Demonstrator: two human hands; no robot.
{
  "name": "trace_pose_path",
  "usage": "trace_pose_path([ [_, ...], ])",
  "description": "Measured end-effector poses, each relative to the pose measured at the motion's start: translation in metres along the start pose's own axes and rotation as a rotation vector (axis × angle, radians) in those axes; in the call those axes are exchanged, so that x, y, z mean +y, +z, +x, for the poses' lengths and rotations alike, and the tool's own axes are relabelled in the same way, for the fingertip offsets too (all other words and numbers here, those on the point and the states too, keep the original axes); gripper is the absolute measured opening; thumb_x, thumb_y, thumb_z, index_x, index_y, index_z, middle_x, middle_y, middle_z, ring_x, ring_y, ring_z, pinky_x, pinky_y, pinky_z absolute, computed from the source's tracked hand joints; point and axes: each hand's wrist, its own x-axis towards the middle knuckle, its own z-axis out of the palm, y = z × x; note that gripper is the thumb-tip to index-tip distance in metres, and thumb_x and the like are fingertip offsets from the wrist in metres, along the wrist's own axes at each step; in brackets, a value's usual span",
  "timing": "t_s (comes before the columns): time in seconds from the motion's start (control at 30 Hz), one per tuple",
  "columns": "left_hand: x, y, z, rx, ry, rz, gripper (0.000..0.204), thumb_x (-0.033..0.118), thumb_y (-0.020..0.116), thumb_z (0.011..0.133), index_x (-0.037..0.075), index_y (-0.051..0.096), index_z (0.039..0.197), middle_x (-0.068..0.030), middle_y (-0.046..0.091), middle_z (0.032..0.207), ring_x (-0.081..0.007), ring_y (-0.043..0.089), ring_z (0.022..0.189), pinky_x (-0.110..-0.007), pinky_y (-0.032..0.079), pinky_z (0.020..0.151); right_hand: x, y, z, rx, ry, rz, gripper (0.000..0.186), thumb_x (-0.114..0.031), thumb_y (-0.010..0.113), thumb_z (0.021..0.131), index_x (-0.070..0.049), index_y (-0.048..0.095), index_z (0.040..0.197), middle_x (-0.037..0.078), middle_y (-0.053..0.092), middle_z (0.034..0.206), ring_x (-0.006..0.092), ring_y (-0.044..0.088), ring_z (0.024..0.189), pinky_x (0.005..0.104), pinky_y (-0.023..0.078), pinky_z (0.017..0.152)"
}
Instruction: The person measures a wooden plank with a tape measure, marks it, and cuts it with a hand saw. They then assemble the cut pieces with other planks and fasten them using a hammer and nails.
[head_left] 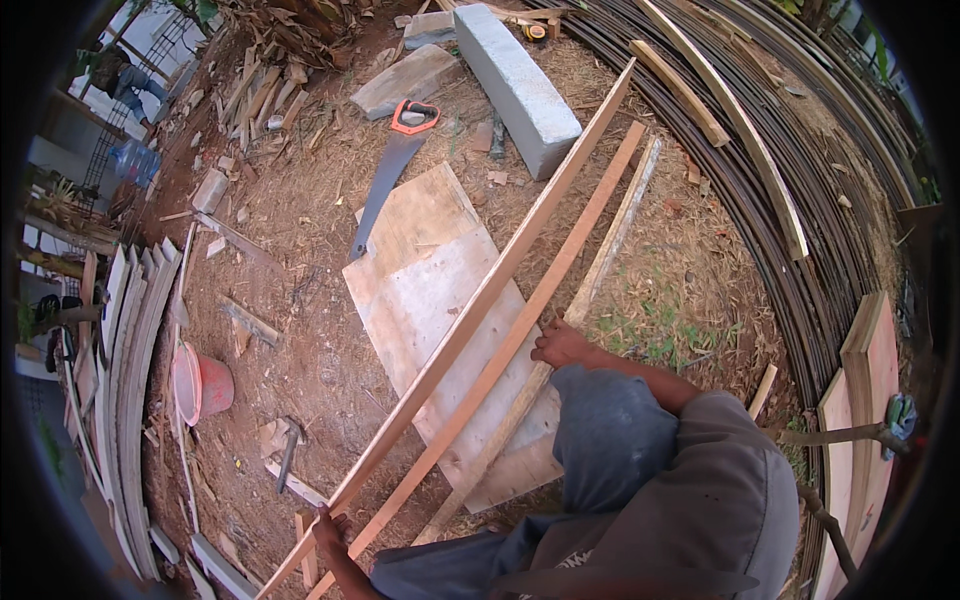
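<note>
Three long wooden strips run slantwise across the middle, from far right to near left. My left hand (330, 532) is closed on the near end of the leftmost strip (480, 305). My right hand (563, 345) has its fingers curled over the rightmost strip (615, 245), close to the middle strip (572, 245); some fingertips are hidden. Under the strips lies a plywood sheet (420, 280) on the ground. A handsaw (388, 180) with an orange and black handle rests against its far left corner. My bent right knee (610, 435) is beside my right forearm.
A hammer (289, 455) and a reddish bucket (203, 383) are on the left. Grey boards (135, 400) stand at the left edge. Beyond the plywood lies a concrete block (515, 90). Long dark rods (760, 200) curve along the right. Another person (130, 80) is far left.
</note>
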Motion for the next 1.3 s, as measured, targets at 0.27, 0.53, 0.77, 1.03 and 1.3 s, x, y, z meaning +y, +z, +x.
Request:
trace_pose_path([
  [0.27,-0.019,0.017,-0.003,-0.197,-0.075,-0.251,0.067,0.059,0.048,0.103,-0.003,0.057,0.127,-0.0170,0.075,0.099,-0.0219,0.071,0.073,-0.036,0.060,0.062,-0.011,-0.019,0.014,-0.270,0.037,0.081,0.062,-0.032,0.093,0.058,-0.017,0.067,0.113,0.009,0.065,0.111,0.0339,0.059,0.113,0.0594,0.035,0.109],
  [0.53,0.010,0.021,-0.041,-0.335,0.020,-0.132,0.072,0.066,0.056,0.096,-0.002,0.068,0.116,-0.0169,0.074,0.094,-0.0219,0.072,0.071,-0.037,0.060,0.062,-0.012,-0.037,0.020,-0.433,-0.069,0.033,0.053,-0.028,0.091,0.058,-0.016,0.069,0.105,0.009,0.066,0.104,0.0353,0.061,0.107,0.0574,0.039,0.103],
  [0.77,-0.006,0.006,-0.050,-0.720,0.059,0.352,0.081,0.072,0.062,0.089,0.003,0.065,0.132,-0.0178,0.071,0.121,-0.0286,0.065,0.117,-0.045,0.054,0.096,-0.012,-0.090,0.025,-0.338,-0.147,-0.024,0.068,-0.027,0.096,0.050,-0.015,0.073,0.113,0.010,0.070,0.110,0.0304,0.065,0.106,0.0449,0.050,0.093],
  [1.03,-0.019,-0.009,-0.105,-0.775,0.243,0.740,0.098,0.076,0.060,0.085,-0.004,0.054,0.141,-0.0283,0.056,0.142,-0.0409,0.050,0.137,-0.049,0.040,0.112,-0.058,-0.238,0.050,-0.361,-0.272,-0.090,0.067,-0.025,0.095,0.048,-0.013,0.072,0.111,0.008,0.068,0.100,0.0304,0.064,0.096,0.0453,0.050,0.084],
  [1.3,0.045,-0.092,-0.244,-0.724,0.210,0.754,0.083,0.083,0.040,0.090,0.016,0.071,0.129,-0.0158,0.064,0.137,-0.0384,0.057,0.129,-0.050,0.043,0.108,-0.137,-0.445,0.030,-0.338,-0.310,-0.029,0.061,-0.024,0.093,0.050,-0.015,0.073,0.107,0.007,0.067,0.093,0.0302,0.064,0.093,0.0461,0.051,0.083],
])
